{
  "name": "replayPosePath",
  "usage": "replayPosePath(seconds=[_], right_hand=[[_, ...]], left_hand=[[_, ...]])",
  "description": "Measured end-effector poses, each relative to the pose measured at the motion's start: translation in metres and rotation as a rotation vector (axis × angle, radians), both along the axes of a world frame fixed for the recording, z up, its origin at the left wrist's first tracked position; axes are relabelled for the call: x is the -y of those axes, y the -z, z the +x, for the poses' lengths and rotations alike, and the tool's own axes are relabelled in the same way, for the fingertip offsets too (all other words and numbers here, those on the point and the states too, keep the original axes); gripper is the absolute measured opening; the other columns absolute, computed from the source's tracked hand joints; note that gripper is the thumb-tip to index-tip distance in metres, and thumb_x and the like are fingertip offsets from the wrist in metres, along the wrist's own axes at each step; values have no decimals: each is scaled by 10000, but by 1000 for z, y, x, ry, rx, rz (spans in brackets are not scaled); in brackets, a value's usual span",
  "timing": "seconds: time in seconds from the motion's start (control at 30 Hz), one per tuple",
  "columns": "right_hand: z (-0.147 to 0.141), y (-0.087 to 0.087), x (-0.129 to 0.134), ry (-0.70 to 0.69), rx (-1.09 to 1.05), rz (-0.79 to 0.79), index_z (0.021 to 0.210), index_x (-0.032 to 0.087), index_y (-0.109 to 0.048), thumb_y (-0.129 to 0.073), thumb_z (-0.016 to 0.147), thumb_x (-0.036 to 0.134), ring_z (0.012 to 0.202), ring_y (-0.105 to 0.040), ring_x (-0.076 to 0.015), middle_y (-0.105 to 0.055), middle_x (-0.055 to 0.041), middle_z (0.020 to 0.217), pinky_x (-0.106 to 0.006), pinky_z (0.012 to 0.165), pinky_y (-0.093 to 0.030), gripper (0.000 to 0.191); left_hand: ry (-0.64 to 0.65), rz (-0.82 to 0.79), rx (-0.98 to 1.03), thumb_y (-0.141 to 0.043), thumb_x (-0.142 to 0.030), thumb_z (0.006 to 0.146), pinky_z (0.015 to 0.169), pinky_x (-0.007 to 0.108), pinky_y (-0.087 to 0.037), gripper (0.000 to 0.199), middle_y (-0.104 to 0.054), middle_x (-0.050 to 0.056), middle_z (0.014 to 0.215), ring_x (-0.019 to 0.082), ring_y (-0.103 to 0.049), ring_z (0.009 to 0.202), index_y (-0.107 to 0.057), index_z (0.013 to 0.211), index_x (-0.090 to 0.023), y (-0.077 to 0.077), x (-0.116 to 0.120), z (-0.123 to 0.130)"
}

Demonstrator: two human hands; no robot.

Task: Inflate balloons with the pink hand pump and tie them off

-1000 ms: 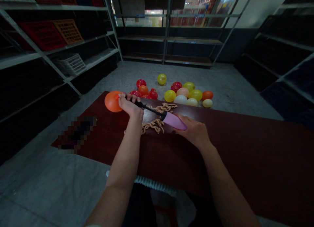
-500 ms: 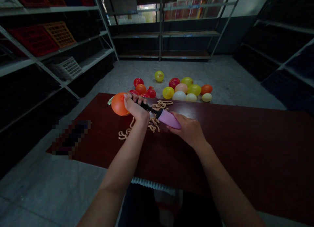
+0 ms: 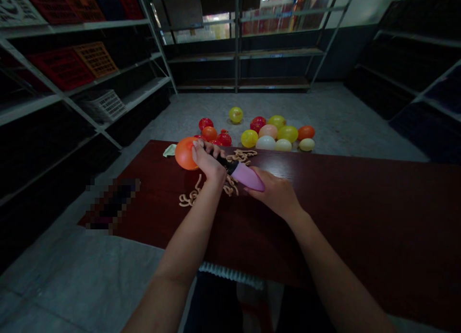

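Observation:
An orange balloon, partly inflated, sits at the far end of a hand-held balloon pump with a pink-purple handle and a black front part. My left hand is closed around the black part where it meets the balloon's neck, its thumb against the balloon. The nozzle and neck are hidden by its fingers. My right hand is wrapped round the rear of the pink handle. Beneath the pump, several long, thin beige uninflated balloons lie loosely on the dark red table.
Inflated balloons in red, orange, yellow, peach and white lie on the floor beyond the table. A pale green piece rests near the far left edge. Shelves with crates stand left; a metal rack stands behind.
The pink handle has come closer to my left hand, so less of the black shaft shows between them. The whole view has shifted slightly.

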State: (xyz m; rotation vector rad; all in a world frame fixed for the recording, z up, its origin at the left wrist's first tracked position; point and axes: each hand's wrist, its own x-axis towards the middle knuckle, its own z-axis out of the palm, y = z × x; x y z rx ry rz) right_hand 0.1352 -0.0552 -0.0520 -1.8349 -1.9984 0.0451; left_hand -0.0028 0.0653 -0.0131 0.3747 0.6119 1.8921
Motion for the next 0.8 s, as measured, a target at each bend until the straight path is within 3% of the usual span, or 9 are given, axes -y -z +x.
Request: replayPosePath(seconds=[0.3,0.53,0.8], right_hand=[[4,1,-2,-32,-21,4,1426,276,-580,-691,877,429,1083,-734,-326,-718,-78,1313,-432,836,-620,581],[20,-4,-1,-81,37,56,1413,305,-593,-643,908,388,1072,-736,-312,-724,-61,1300,-411,828,-616,514],[29,8,0,-66,149,61,1405,229,-583,-620,923,451,995,-750,-305,-726,-101,1286,-413,797,-605,532]], left_hand=[[-92,13,75,-505,-362,1011,418,221,-249,277,-298,-75,594,63,-299,415,-411,793,-219,0,-23,-36],[-163,-8,126,-469,-322,1023,434,241,-261,272,-276,-70,603,72,-286,423,-402,781,-218,-11,-27,-58],[-170,-12,124,-486,-353,1028,445,225,-261,287,-277,-74,608,64,-295,435,-398,792,-215,-8,-22,-45]])
